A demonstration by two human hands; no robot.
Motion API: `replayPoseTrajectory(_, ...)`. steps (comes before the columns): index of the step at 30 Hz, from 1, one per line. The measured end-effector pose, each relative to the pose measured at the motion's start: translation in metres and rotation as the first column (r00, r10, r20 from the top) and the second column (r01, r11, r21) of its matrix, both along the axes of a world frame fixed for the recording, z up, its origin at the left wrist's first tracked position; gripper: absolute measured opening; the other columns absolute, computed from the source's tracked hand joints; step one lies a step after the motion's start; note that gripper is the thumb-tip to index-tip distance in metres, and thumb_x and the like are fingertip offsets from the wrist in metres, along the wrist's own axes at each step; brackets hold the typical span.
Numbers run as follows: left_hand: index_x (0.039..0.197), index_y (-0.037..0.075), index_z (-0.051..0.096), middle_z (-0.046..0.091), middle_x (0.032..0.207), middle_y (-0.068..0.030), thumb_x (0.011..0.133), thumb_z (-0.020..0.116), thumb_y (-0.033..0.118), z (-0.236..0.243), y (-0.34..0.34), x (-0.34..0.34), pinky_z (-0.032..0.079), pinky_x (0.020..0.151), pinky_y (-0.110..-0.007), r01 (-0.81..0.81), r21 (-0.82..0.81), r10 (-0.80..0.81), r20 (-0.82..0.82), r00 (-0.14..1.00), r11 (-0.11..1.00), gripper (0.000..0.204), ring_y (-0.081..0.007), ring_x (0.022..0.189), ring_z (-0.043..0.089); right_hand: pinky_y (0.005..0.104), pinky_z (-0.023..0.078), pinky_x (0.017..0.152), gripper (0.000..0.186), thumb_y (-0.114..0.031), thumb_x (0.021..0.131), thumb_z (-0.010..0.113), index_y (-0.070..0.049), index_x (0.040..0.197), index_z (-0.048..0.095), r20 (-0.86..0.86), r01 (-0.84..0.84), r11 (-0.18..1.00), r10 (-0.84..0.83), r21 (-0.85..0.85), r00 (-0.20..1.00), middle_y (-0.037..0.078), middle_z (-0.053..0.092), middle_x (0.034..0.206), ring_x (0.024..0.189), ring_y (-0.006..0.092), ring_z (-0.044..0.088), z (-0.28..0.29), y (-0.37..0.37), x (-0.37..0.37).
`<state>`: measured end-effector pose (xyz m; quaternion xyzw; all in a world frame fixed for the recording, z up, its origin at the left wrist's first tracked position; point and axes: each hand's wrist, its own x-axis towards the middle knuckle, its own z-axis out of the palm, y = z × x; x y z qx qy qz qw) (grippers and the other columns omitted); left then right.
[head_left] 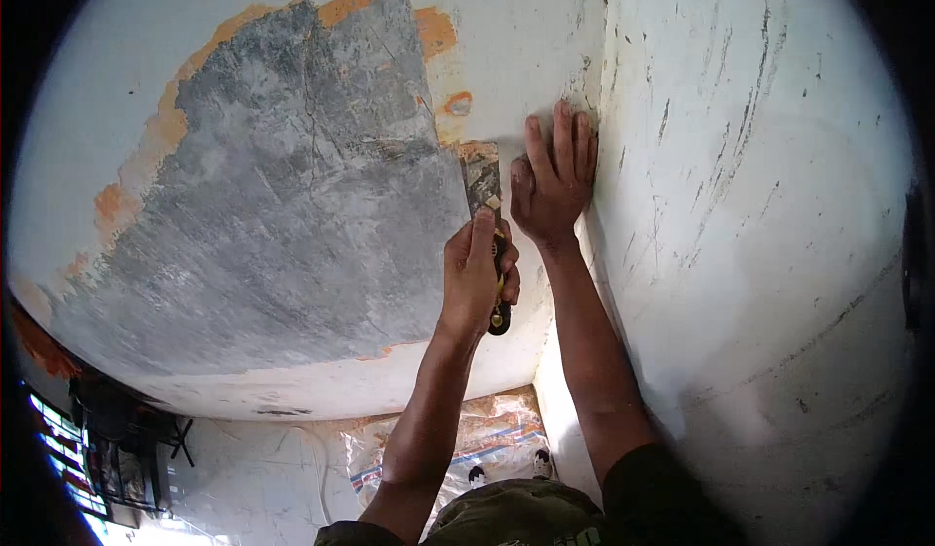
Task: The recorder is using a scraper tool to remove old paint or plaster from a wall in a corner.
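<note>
My left hand [477, 273] grips a scraper with a black and yellow handle [500, 320]. Its metal blade [481, 168] lies at the wall surface along the right edge of a large bare grey patch [292, 215], which has ragged orange and peach edges. My right hand [555, 171] is to the right of the blade, near the inside corner, with fingers apart and laid against the white wall [506, 78], holding nothing.
A scuffed white side wall [760, 156] runs down my right. Below, a striped, crumpled plastic sheet [429, 424] covers part of the floor [243, 468], around my shoes. At lower left are dark furniture [127, 449], a cord and a bright barred window [58, 449].
</note>
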<state>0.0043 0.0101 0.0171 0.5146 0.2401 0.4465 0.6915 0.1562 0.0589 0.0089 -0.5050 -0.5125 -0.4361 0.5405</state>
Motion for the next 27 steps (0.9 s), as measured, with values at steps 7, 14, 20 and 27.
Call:
replayPoseTrajectory(7, 0.088, 0.008, 0.049, 0.042, 0.057, 0.0011, 0.102, 0.040, 0.040, 0.000, -0.006, 0.004, 0.035, 0.034, -0.026, -0.035, -0.033, 0.035, 0.003, 0.999, 0.999, 0.036, -0.0097, 0.035, 0.040, 0.0531, 0.022, 0.112, 0.043, -0.030, 0.095, 0.043, -0.012, 0.130, 0.058, -0.002, 0.007, 0.999, -0.007, -0.042, 1.000, 0.016, 0.040, 0.147, 0.137, 0.0407, 0.033, -0.001, -0.001, -0.001)
replayPoseTrajectory(14, 0.089, 0.008, 0.049, 0.041, 0.057, 0.0015, 0.103, 0.039, 0.041, 0.006, -0.008, 0.001, 0.035, 0.034, -0.026, 0.002, -0.034, -0.001, 0.052, 0.999, 0.999, 0.036, -0.0090, 0.035, 0.039, 0.0515, 0.023, 0.112, 0.040, -0.030, 0.092, 0.046, -0.015, 0.127, 0.061, -0.002, -0.003, 1.000, 0.003, 0.007, 1.000, 0.013, 0.044, 0.146, 0.137, 0.0372, 0.034, -0.001, 0.000, 0.002)
replayPoseTrajectory(20, 0.089, 0.008, 0.050, 0.041, 0.057, 0.0019, 0.103, 0.039, 0.040, 0.013, -0.005, 0.000, 0.035, 0.035, -0.026, -0.031, -0.036, 0.032, 0.030, 0.999, 0.999, 0.037, -0.0087, 0.036, 0.040, 0.0515, 0.024, 0.113, 0.040, -0.029, 0.093, 0.045, -0.015, 0.127, 0.061, -0.021, 0.009, 1.000, -0.008, 0.008, 1.000, 0.012, 0.044, 0.146, 0.137, 0.0374, 0.034, 0.000, 0.001, -0.001)
replayPoseTrajectory(27, 0.087, 0.008, 0.049, 0.042, 0.058, 0.0006, 0.103, 0.039, 0.040, 0.001, -0.010, -0.004, 0.035, 0.034, -0.026, -0.023, -0.018, 0.024, 0.047, 0.999, 1.000, 0.038, -0.0090, 0.036, 0.040, 0.0529, 0.023, 0.112, 0.041, -0.029, 0.093, 0.045, -0.015, 0.128, 0.060, 0.007, 0.002, 1.000, -0.002, 0.018, 1.000, 0.013, 0.044, 0.145, 0.137, 0.0380, 0.035, -0.002, 0.003, 0.000)
